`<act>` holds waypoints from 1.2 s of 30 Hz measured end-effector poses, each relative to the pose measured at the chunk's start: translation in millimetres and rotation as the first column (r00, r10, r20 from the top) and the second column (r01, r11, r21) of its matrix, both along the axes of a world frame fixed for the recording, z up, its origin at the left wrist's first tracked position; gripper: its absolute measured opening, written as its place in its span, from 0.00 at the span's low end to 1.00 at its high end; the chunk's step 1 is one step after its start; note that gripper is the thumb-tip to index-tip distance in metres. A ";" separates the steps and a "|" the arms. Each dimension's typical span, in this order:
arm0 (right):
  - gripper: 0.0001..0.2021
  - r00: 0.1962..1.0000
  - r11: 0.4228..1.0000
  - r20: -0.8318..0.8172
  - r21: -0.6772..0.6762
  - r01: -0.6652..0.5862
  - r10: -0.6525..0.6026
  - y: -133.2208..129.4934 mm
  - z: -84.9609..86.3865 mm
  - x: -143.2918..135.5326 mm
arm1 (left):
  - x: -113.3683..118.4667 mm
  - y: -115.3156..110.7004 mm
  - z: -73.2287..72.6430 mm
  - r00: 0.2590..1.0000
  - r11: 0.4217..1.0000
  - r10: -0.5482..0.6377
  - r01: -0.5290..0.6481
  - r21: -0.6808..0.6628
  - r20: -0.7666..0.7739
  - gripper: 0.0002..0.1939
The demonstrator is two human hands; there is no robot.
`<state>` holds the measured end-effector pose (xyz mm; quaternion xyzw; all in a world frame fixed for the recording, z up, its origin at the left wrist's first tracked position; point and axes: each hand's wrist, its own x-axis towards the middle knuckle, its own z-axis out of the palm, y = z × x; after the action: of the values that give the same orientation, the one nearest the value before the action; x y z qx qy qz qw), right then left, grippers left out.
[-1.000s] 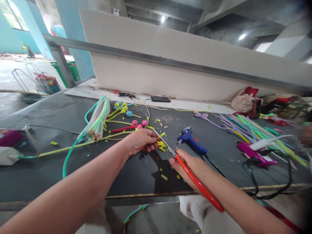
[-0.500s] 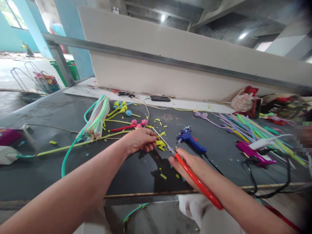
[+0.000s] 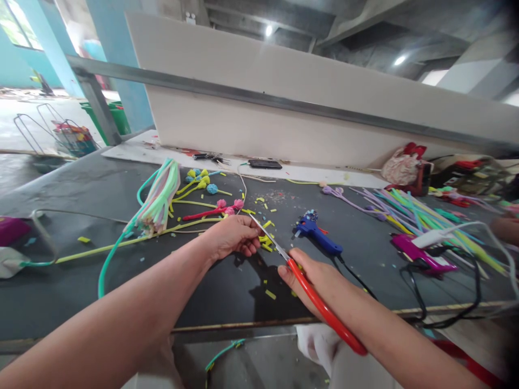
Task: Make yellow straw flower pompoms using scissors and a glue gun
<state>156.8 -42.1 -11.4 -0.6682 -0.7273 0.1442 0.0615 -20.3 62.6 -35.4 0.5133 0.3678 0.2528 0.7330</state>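
Observation:
Red-handled scissors [image 3: 324,310] are gripped in my right hand [image 3: 310,275], their blades pointing up and left. The blade tips reach the fingertips of my left hand [image 3: 239,236], whose fingers are curled and pinched together; a small yellow piece seems to show there, though what it holds is too small to name. Short cut yellow pieces [image 3: 267,242] lie on the dark table just beyond and beside my left fingers. Pink pompom flowers [image 3: 229,207] on a red stem rest behind my left hand. The blue glue gun [image 3: 320,236] lies to the right of the blades.
A bundle of pastel stems [image 3: 162,197] stands at the left. More coloured stems [image 3: 430,219] and a magenta power strip [image 3: 425,256] with black cords are at the right. A black phone [image 3: 265,164] lies at the back. Part of another person's hand shows at the right edge.
The scissors and my right hand have shifted slightly left. My left hand has stayed nearly in place. The view has moved slightly.

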 end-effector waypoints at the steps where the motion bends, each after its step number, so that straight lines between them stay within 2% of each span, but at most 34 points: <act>1: 0.13 1.000 1.000 0.005 -0.008 -0.001 0.001 0.3 0.2 0.4 | 0.2 0.0 -0.3 1.000 1.000 0.003 -0.003 0.003 0.000 0.06; 9: 0.14 0.999 0.999 0.045 -0.041 -0.003 0.004 3.4 -2.0 1.9 | 0.5 -0.2 -1.0 1.000 1.000 0.026 -0.026 0.009 -0.008 0.05; 21: 0.13 0.999 1.000 0.023 -0.008 0.028 -0.027 6.8 -3.2 1.0 | 2.7 0.5 -2.8 0.999 0.999 0.047 -0.047 0.026 0.002 0.07; 31: 0.13 1.000 1.000 -0.010 -0.028 -0.009 0.008 -2.0 8.6 -1.8 | 0.6 -1.5 1.7 0.999 0.999 0.037 -0.037 0.035 -0.011 0.04; 36: 0.14 1.000 0.999 -0.008 -0.032 -0.007 0.007 -0.2 5.7 -0.1 | -0.6 0.4 -1.9 1.000 0.999 0.020 -0.020 0.038 -0.001 0.04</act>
<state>156.7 -42.3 -5.6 -0.6659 -0.7270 0.1589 0.0531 -20.8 63.0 -37.3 0.5237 0.3683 0.2670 0.7203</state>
